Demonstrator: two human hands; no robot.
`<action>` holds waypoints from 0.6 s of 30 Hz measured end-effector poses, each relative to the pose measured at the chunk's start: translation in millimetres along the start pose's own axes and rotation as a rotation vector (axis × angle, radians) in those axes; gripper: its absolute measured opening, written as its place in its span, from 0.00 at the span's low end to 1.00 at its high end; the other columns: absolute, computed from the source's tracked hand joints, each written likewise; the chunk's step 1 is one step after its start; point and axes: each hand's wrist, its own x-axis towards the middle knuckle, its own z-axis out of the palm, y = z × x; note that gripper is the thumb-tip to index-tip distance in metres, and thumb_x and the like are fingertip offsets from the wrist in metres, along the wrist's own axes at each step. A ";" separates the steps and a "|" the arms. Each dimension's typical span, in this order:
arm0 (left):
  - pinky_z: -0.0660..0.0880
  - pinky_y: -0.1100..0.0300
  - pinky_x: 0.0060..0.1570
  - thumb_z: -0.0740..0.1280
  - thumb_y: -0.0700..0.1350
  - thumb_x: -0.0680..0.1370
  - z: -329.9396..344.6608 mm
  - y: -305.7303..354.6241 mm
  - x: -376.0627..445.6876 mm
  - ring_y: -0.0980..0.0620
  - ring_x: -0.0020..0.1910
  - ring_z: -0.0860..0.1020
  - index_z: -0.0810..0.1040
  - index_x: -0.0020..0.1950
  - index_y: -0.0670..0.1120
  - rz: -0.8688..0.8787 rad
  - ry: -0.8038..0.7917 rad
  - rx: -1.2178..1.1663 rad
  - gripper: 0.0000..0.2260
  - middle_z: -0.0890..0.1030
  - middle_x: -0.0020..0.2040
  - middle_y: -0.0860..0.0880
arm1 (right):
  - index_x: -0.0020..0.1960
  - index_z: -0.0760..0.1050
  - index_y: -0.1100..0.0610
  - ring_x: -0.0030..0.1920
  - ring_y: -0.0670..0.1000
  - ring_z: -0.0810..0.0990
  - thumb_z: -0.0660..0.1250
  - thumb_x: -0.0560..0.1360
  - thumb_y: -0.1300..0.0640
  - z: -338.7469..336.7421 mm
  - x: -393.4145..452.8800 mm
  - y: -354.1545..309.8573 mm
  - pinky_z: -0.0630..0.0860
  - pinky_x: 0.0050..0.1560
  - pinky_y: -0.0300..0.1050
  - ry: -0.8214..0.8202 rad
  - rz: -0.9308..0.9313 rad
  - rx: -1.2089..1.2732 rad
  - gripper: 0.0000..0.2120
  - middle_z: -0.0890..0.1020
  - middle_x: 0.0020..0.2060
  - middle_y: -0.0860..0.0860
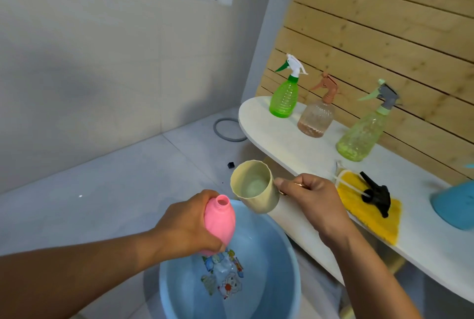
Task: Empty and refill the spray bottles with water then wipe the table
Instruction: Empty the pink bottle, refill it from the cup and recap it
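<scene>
Currently, the left hand point(188, 224) grips the uncapped pink spray bottle point(219, 221) above the blue basin point(289, 262). Right of the basin's far rim, the right hand point(311, 197) pinches the handle of a beige cup point(254, 186) containing water. Farther right, on the white table point(295, 144), a black spray head point(377, 194) lies on a yellow cloth point(372, 218).

Both forearms reach forward, left hand point(188, 224) and right hand point(311, 199) curled in grips.

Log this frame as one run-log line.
step: refill | left hand: grips pink bottle, uncapped, over blue basin | right hand: holds beige cup by handle, near mouth | pour: not yet
</scene>
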 end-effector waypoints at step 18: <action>0.81 0.56 0.53 0.82 0.63 0.55 1.0 9.2 6.2 0.53 0.56 0.79 0.67 0.68 0.66 0.033 0.000 0.024 0.43 0.79 0.57 0.61 | 0.35 0.73 0.56 0.26 0.44 0.62 0.74 0.68 0.38 -0.5 -13.9 -33.5 0.60 0.26 0.35 0.055 -0.202 -0.245 0.23 0.66 0.23 0.42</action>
